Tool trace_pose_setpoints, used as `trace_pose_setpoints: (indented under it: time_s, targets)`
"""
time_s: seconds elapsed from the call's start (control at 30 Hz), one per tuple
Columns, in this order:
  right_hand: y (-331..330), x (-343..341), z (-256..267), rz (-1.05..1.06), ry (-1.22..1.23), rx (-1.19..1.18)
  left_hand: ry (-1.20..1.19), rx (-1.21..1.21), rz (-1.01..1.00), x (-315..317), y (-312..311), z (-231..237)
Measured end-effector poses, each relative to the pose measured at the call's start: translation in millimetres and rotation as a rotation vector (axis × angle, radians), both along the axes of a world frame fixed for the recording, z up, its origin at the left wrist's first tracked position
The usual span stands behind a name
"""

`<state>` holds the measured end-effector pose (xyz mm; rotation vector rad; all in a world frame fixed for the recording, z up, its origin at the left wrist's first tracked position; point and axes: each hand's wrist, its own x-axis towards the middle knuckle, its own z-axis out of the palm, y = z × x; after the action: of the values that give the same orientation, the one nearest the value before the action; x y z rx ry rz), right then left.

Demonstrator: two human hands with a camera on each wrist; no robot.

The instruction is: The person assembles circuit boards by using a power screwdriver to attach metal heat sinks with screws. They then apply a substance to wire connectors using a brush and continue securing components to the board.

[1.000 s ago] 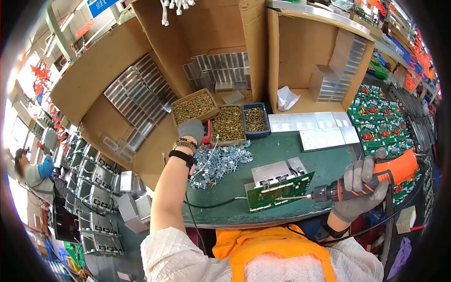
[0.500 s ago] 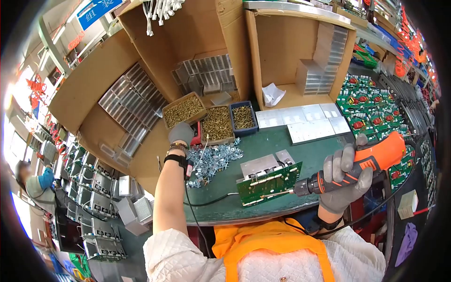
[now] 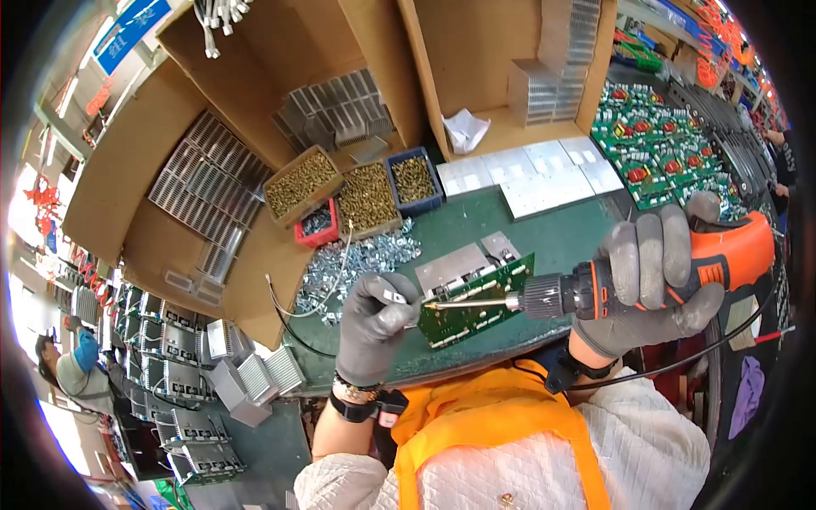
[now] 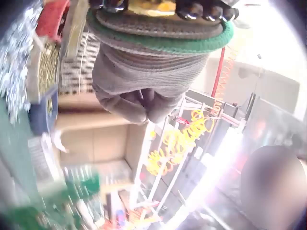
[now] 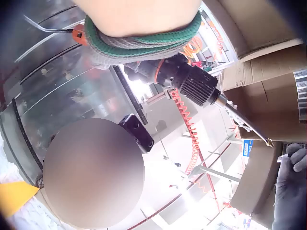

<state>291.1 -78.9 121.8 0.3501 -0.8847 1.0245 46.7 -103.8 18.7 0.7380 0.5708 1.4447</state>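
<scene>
My gloved left hand (image 3: 372, 331) is raised at the near left end of an upright green circuit board (image 3: 484, 316), pinching a small silvery piece (image 3: 393, 297) between thumb and fingers. My right hand (image 3: 654, 276) grips an orange and black power screwdriver (image 3: 738, 253). Its long bit (image 3: 484, 303) points left across the front of the board, its tip close to the left fingertips. A brass-coloured screw (image 5: 269, 143) shows at the bit's tip in the right wrist view, just short of the left hand (image 5: 290, 187). Metal blocks (image 3: 450, 267) stand behind the board.
Silvery clips (image 3: 365, 263) lie heaped behind the left hand. Beyond them are a red box (image 3: 304, 238), a blue box (image 3: 416, 202) and trays of brass screws (image 3: 365, 195). Cardboard boxes (image 3: 476, 76) line the back, metal plates (image 3: 548, 191) and more boards (image 3: 663, 153) the right.
My left hand has come back from the red box to the bit's tip, now pinching a small piece. The screwdriver, still in my right hand, sits slightly higher and further right in view.
</scene>
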Motion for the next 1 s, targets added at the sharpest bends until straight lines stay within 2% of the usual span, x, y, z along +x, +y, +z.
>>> trace_pose_setpoints:
  time_s: [0.07, 0.13, 0.3, 0.37, 0.53, 0.63, 0.7, 0.9, 0.97, 1.0]
  targets:
    - [1, -4, -3, 0.026, -0.019, 0.006, -0.027, 0.032, -0.056, 8, -7, -3]
    - [3, -5, -7, 0.075, -0.053, 0.034, 0.011, 0.011, -0.021, 16, -13, -2]
    - [4, -6, -9, 0.049, -0.069, 0.008, 0.096, 0.016, 0.014, 18, -16, -4]
    - [3, -10, -7, -0.003, -0.003, -0.043, 0.072, 0.0, -0.016, 15, -16, -5]
    - [4, -9, -7, 0.03, -0.032, -0.052, 0.107, -0.025, -0.032, 12, -18, -5]
    - [8, -9, -10, 0.032, -0.048, -0.025, 0.245, -0.017, 0.078, 16, -20, 5]
    - [9, -10, -10, 0.04, -0.067, 0.006, 0.477, 0.048, 0.201, 17, -22, 9]
    - [10, -11, -15, 0.099, -0.066, -0.01, 0.538, 0.054, 0.211, 16, -27, 5]
    - [11, -8, -21, 0.085, -0.097, -0.132, 0.552, 0.039, 0.218, 15, -27, 2]
    - [15, -6, -24, 0.115, -0.102, -0.105, 0.588, 0.07, 0.212, 14, -25, 3]
